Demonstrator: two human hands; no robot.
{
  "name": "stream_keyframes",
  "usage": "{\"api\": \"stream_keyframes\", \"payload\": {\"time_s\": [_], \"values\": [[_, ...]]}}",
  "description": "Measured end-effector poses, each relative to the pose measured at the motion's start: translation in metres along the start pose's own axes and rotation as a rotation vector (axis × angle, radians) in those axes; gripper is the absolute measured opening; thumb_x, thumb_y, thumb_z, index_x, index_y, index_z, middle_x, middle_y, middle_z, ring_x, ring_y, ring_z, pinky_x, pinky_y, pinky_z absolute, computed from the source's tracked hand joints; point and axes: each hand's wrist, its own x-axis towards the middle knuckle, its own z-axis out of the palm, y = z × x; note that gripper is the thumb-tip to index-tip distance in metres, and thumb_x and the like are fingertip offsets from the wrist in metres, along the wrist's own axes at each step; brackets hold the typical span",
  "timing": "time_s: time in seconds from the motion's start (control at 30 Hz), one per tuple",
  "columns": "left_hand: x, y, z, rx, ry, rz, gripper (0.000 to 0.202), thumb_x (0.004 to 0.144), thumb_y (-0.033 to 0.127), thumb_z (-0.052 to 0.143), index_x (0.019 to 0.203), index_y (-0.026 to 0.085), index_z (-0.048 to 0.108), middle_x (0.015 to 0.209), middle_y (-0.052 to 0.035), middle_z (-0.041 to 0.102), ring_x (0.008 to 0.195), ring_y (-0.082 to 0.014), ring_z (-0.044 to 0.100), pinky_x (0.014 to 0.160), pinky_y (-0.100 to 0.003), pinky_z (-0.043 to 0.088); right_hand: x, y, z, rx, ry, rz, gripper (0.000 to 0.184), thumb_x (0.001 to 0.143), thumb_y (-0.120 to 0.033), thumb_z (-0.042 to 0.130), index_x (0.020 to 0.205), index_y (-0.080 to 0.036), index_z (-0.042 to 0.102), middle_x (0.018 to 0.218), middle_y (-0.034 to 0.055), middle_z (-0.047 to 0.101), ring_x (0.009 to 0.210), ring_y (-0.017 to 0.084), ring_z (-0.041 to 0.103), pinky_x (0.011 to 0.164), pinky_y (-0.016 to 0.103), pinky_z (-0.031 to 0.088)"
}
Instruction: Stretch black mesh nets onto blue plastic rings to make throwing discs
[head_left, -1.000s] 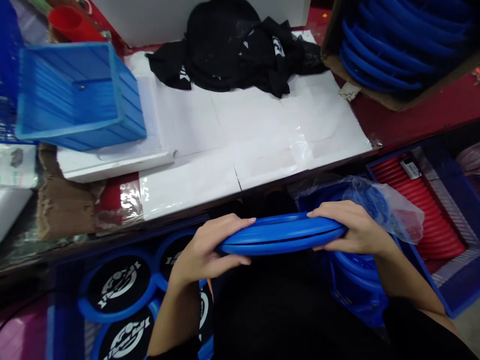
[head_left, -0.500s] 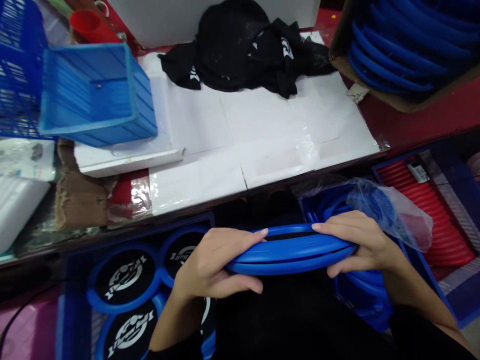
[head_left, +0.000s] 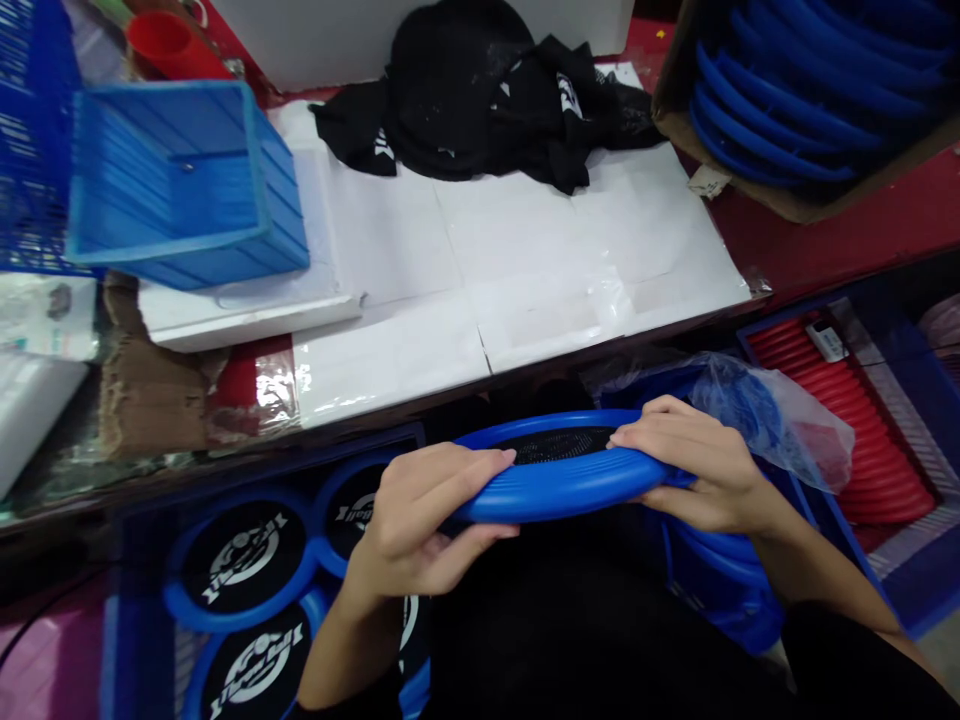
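Observation:
I hold a blue plastic ring (head_left: 559, 487) with a black mesh centre flat in front of my body, below the table edge. My left hand (head_left: 424, 520) grips its left rim, fingers curled over the top and thumb beneath. My right hand (head_left: 694, 470) clasps the right rim the same way. The ring's near edge tips down toward me, so the black mesh shows inside it.
White sheets cover the table (head_left: 525, 270), with black fabric pieces (head_left: 480, 100) at the back. A blue basket (head_left: 180, 180) lies tipped at left. Finished blue discs with black printed centres (head_left: 240, 560) fill a bin at lower left. Blue rings in plastic (head_left: 750, 420), red rings (head_left: 847, 400), boxed blue rings (head_left: 795, 90).
The ring has tilted so its black mesh centre now shows. Both hands have shifted slightly along the rim while keeping hold.

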Motion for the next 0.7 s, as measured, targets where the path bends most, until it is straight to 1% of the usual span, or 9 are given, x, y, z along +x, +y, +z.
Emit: {"api": "stream_keyframes", "payload": {"time_s": [0.1,0.23,0.33,0.37,0.43,0.5,0.57,0.63,0.7], "values": [[-0.001,0.0,0.001,0.023,0.009,0.013,0.038,0.101,0.036,0.074,0.128,0.01,0.07,0.102,-0.0137,0.081,0.085,-0.0223,0.078,0.075,-0.032,0.062,0.001,0.009,0.0,0.005,-0.034,-0.013,0.036,0.101,-0.03,0.073,0.135,-0.021,0.067,0.111,0.0089,0.083,0.094,0.023,0.078,0.093,0.045,0.058],[0.0,0.001,0.002,0.07,-0.03,0.022,0.038,0.103,0.038,0.072,0.128,0.01,0.069,0.102,-0.0146,0.082,0.086,-0.0225,0.079,0.075,-0.031,0.063,0.004,0.022,-0.004,-0.003,-0.121,0.007,0.033,0.102,-0.027,0.071,0.134,-0.021,0.067,0.115,0.0092,0.081,0.103,0.024,0.077,0.101,0.046,0.057],[0.005,0.003,0.007,0.111,-0.063,0.015,0.039,0.103,0.039,0.072,0.128,0.009,0.068,0.1,-0.0147,0.082,0.083,-0.0231,0.079,0.072,-0.032,0.063,0.008,0.018,-0.002,-0.062,-0.176,-0.002,0.039,0.102,-0.03,0.07,0.139,-0.019,0.064,0.123,0.0136,0.079,0.115,0.027,0.075,0.108,0.05,0.055],[0.007,0.004,0.009,0.115,-0.078,0.014,0.04,0.102,0.039,0.072,0.128,0.008,0.068,0.1,-0.0144,0.082,0.082,-0.0233,0.079,0.071,-0.033,0.063,0.01,0.014,0.0,-0.079,-0.186,-0.021,0.041,0.103,-0.033,0.069,0.14,-0.017,0.064,0.124,0.0154,0.079,0.116,0.028,0.075,0.108,0.05,0.055],[0.01,0.007,0.013,0.109,-0.098,0.02,0.041,0.101,0.038,0.073,0.128,0.007,0.067,0.099,-0.014,0.082,0.081,-0.0235,0.08,0.071,-0.033,0.064,0.013,0.006,0.005,-0.106,-0.19,-0.054,0.042,0.104,-0.036,0.069,0.14,-0.013,0.064,0.123,0.0173,0.079,0.114,0.029,0.075,0.102,0.047,0.057],[0.013,0.009,0.013,0.081,-0.106,0.012,0.044,0.099,0.039,0.076,0.129,0.008,0.067,0.102,-0.0144,0.083,0.086,-0.024,0.081,0.076,-0.033,0.065,0.014,0.001,0.009,-0.108,-0.171,-0.071,0.041,0.105,-0.036,0.067,0.139,-0.012,0.064,0.118,0.017,0.08,0.107,0.027,0.076,0.093,0.044,0.058],[0.013,0.006,0.009,0.038,-0.129,-0.015,0.049,0.098,0.041,0.077,0.133,0.009,0.066,0.111,-0.0156,0.083,0.097,-0.025,0.081,0.086,-0.034,0.066,0.013,0.004,0.01,-0.07,-0.141,-0.082,0.041,0.107,-0.037,0.065,0.14,-0.013,0.064,0.115,0.0159,0.08,0.104,0.026,0.076,0.089,0.043,0.058],[0.008,-0.002,0.002,-0.019,-0.171,-0.047,0.05,0.1,0.041,0.076,0.139,0.013,0.064,0.119,-0.0159,0.082,0.107,-0.0253,0.081,0.094,-0.035,0.066,0.008,0.012,0.008,-0.013,-0.102,-0.084,0.043,0.107,-0.04,0.064,0.142,-0.015,0.063,0.115,0.0148,0.08,0.103,0.026,0.076,0.091,0.044,0.057],[0.001,-0.011,-0.004,-0.085,-0.179,-0.061,0.048,0.101,0.038,0.074,0.143,0.016,0.064,0.12,-0.0148,0.082,0.108,-0.0249,0.081,0.095,-0.035,0.066,0.003,0.022,0.005,0.032,-0.067,-0.08,0.045,0.107,-0.042,0.064,0.145,-0.018,0.063,0.115,0.0138,0.08,0.102,0.026,0.077,0.094,0.046,0.056]]}}
